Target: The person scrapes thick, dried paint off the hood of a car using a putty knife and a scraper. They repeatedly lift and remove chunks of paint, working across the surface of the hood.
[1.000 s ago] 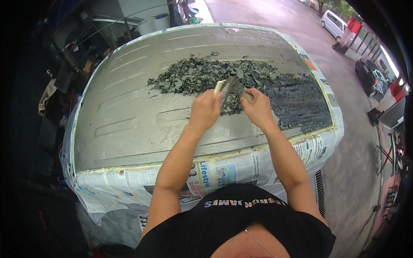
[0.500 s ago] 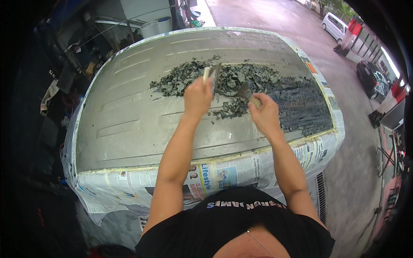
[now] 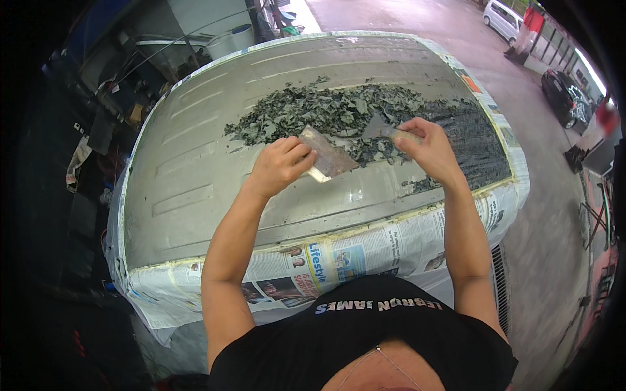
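Note:
My left hand (image 3: 279,167) is closed on a wide flat scraper (image 3: 331,156), its broad, stained blade tilted just above the near edge of a pile of flakes. A smaller putty knife (image 3: 377,127) is gripped by its handle in my right hand (image 3: 432,148), its blade pointing left over the flakes. The dark grey-green paint flakes (image 3: 313,107) lie heaped across the middle of a ribbed, dull grey vehicle roof (image 3: 215,166). On the right of the roof, a patch of dark, wrinkled coating (image 3: 479,133) still clings to the surface.
Newspaper sheets (image 3: 358,260) taped along the roof's edges hang down its near side. Pale buckets (image 3: 231,44) stand behind at the far left, among dark workshop clutter. A black car (image 3: 564,101) and a silver van (image 3: 503,21) are parked to the right.
My left hand has come down and nearer to me, turning its scraper flatter. The right hand has shifted right and slightly up with the putty knife. The view has moved slightly.

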### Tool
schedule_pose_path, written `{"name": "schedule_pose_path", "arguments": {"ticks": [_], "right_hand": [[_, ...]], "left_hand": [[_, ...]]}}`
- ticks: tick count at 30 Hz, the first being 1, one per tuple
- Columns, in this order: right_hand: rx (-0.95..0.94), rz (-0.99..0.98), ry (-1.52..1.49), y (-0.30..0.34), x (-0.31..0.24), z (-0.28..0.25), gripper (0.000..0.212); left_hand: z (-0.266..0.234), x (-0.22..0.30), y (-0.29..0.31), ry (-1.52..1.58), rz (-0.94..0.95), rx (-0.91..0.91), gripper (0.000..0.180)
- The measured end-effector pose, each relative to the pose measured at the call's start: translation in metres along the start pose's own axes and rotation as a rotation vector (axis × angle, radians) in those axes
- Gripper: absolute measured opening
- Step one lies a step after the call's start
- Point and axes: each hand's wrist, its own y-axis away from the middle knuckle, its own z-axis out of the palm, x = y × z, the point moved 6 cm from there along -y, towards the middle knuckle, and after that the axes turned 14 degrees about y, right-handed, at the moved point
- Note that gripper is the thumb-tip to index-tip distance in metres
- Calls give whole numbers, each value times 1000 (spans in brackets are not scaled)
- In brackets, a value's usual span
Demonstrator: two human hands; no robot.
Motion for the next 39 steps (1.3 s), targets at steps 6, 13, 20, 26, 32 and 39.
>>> {"name": "schedule_pose_path", "arguments": {"ticks": [6, 13, 20, 26, 32, 39], "right_hand": [[-92, -100, -16, -48, -37, 48, 31], [-325, 56, 485, -85, -3, 62, 24], [-240, -13, 87, -96, -30, 62, 21], [-380, 13, 368, -86, -24, 71, 26], [-164, 25, 427, -97, 3, 43, 33], [-173, -87, 86, -93, -61, 65, 31]], "left_hand": [[7, 22, -13, -46, 194, -46, 30], [-4, -10, 20, -179, 132, -47, 26], [2, -16, 20, -175, 188, -57, 24], [-10, -26, 17, -213, 151, -12, 31], [-16, -30, 31, -234, 159, -39, 30], [-9, -7, 3, -192, 262, -48, 18]]}}
